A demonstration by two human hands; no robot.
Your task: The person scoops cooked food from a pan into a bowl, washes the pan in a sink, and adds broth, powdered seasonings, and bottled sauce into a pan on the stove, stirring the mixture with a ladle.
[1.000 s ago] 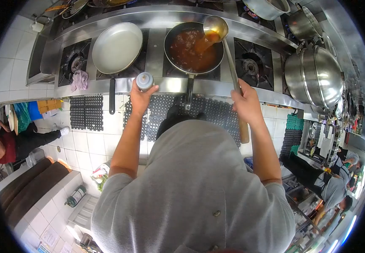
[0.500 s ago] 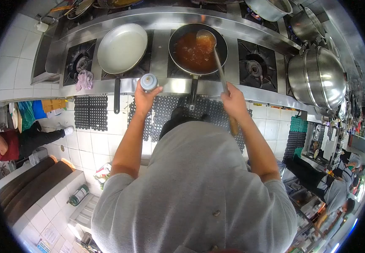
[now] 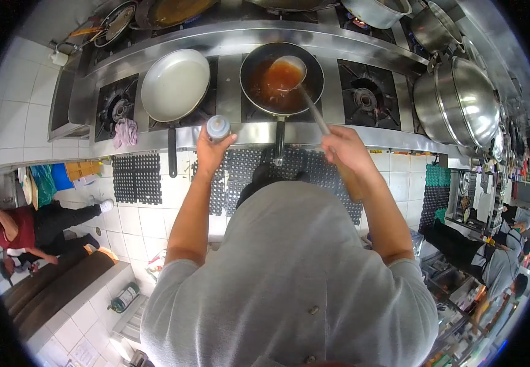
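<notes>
My left hand (image 3: 211, 153) is wrapped around a bottle (image 3: 218, 127) with a pale grey-blue top, held upright at the stove's front edge. My right hand (image 3: 347, 148) grips the long handle of a ladle (image 3: 314, 110). Its bowl is full of red-orange sauce (image 3: 284, 76) and sits over the dark frying pan (image 3: 317, 85), where more of this sauce lies. The pan's black handle (image 3: 279, 144) points toward me, between my hands. To the left, a wide white-lined pan (image 3: 176, 85) stands on another burner, near the bottle.
A crumpled pink cloth (image 3: 125, 133) lies at the front left of the stove. An unused burner (image 3: 364, 98) is right of the dark pan, then a large domed steel pot (image 3: 466, 101). More pans stand on the back row. Other people (image 3: 17, 223) are at both sides.
The ladle's bowl has come up out of the sauce, filled, and shifted slightly left. My right hand has turned on the handle. The view has tilted a little; my left hand still holds the bottle.
</notes>
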